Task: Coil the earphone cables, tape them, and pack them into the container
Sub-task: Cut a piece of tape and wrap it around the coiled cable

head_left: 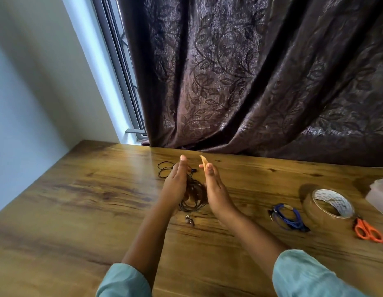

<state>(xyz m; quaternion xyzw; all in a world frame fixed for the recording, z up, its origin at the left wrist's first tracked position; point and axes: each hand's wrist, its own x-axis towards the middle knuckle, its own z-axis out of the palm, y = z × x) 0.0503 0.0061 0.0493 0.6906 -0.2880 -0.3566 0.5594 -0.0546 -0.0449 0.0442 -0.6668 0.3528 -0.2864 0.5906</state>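
Observation:
A coiled black earphone cable (193, 197) hangs between my two hands above the wooden table (79, 200). My left hand (175, 185) holds the coil from the left, fingers stretched upward. My right hand (214, 187) pinches a short strip of brown tape (203, 162) at its fingertips, beside the coil. The earbuds (189, 220) dangle below the coil. Another black earphone cable (165, 169) lies loose on the table behind my left hand. A blue earphone cable (289, 218) lies coiled and taped to the right.
A brown tape roll (327, 205) stands right of the blue coil, with orange scissors (367, 231) beside it. A clear plastic container (380, 195) sits at the right edge. A dark patterned curtain (250, 82) hangs behind the table; a window and wall are at the left.

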